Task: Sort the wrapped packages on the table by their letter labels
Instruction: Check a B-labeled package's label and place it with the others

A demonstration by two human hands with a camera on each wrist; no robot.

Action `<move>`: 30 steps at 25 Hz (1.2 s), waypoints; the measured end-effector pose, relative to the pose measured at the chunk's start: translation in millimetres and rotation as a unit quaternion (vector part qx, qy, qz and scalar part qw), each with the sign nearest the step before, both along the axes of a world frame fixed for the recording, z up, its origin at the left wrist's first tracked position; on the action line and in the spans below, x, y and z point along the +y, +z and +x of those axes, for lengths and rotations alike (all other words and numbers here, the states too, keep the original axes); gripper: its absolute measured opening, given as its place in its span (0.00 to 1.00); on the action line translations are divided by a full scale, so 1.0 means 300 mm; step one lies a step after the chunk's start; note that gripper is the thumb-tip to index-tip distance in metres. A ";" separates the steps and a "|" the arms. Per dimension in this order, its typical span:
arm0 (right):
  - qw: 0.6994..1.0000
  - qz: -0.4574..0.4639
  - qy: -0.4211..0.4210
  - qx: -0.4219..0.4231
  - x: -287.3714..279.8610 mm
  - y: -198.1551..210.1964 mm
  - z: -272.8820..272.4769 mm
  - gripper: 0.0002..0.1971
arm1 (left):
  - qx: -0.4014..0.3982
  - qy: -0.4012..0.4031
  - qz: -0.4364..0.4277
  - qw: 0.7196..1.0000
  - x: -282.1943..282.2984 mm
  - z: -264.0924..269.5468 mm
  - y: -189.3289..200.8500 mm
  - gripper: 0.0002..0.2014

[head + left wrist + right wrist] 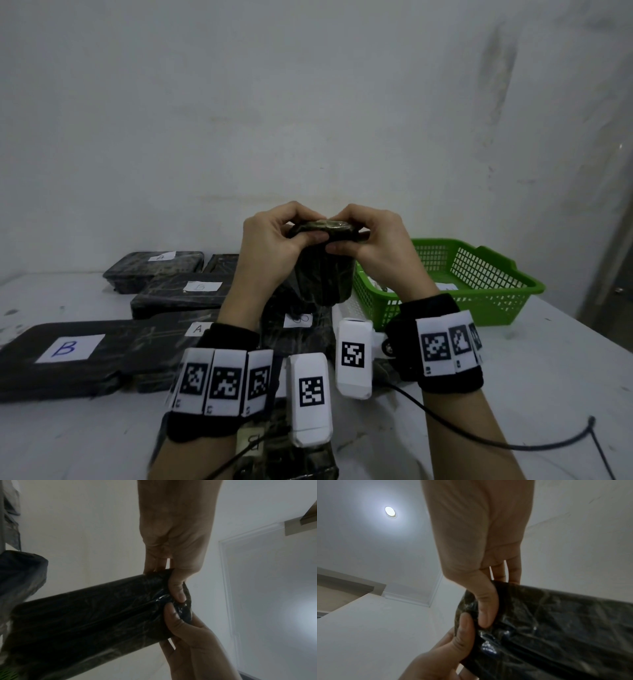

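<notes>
I hold a black plastic-wrapped package (323,274) upright above the table's middle. My left hand (277,240) and right hand (373,240) both pinch its top edge, thumbs toward me. Its label is hidden from every view. The left wrist view shows my left hand (176,588) pinching the crinkled end of the package (85,622); the right wrist view shows my right hand (486,609) doing the same on the package (556,628). Other black packages lie on the table: one marked B (65,349), one marked A (197,329), and another marked A (161,256) at the back.
A green mesh basket (479,274) stands at the right of the table with something white inside. More wrapped packages (191,291) lie left of my arms and one lies under my wrists (298,320). A black cable (513,442) runs across the table at front right.
</notes>
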State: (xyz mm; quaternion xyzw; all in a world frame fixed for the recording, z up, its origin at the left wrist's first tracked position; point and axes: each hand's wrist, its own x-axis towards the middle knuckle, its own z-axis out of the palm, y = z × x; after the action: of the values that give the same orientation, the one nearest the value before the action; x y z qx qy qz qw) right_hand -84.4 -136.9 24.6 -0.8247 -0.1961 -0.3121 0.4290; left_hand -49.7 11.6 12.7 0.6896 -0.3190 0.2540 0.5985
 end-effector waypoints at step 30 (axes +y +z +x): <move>0.986 0.040 0.000 0.165 -0.162 -0.014 -0.014 0.04 | 0.244 -0.058 -0.158 0.955 0.007 0.040 -0.007 0.14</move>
State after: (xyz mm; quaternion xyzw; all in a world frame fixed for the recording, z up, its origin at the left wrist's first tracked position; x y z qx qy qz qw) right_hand -88.7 -185.6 20.3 -0.8472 -0.1098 -0.1797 0.4878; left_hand -37.6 13.6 10.5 0.6076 -0.1582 0.0900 0.7731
